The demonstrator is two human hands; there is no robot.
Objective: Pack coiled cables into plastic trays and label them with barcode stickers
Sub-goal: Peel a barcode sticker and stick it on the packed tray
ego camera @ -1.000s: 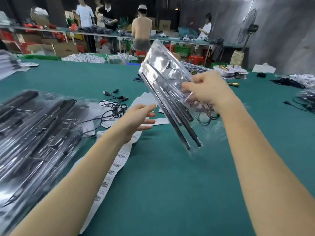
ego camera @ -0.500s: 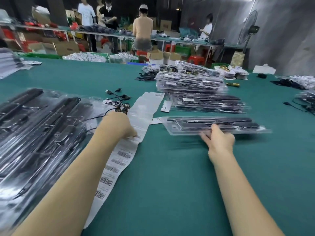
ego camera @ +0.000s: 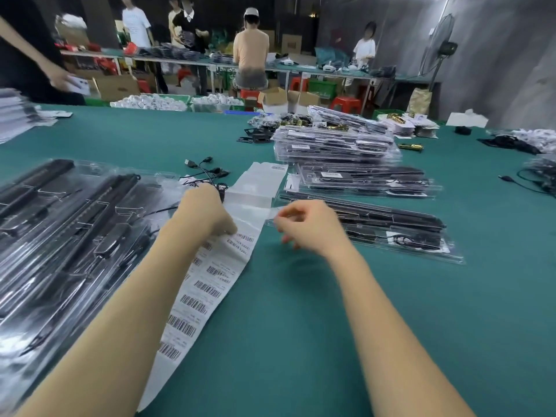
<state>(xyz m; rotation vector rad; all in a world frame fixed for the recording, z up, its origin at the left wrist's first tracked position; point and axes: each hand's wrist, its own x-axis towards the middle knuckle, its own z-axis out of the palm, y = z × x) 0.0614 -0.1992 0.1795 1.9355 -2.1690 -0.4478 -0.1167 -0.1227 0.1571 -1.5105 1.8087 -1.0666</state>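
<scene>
1. A green-covered worktable (ego camera: 301, 326) fills a dim workshop, with people at benches behind.
2. The left hand (ego camera: 207, 215) presses down on the barcode sticker strip (ego camera: 207, 284), fingers curled over its edge.
3. The right hand (ego camera: 307, 227) hovers just beside it, fingers curled, seemingly pinching a small clear piece; blur leaves the grip unclear.
4. Beyond the right hand lies a packed plastic tray (ego camera: 391, 230) holding a coiled cable (ego camera: 403, 239), with stacked trays (ego camera: 334, 142) farther off.
5. Left of the left hand sit more trays (ego camera: 60, 236); loose cables (ego camera: 207, 171) lie ahead.

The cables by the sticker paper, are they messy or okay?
A bit messy: loose black cables lie uncoiled on the green table beside the sticker strip, not in a tray. The strip curls off the table's near edge.
</scene>
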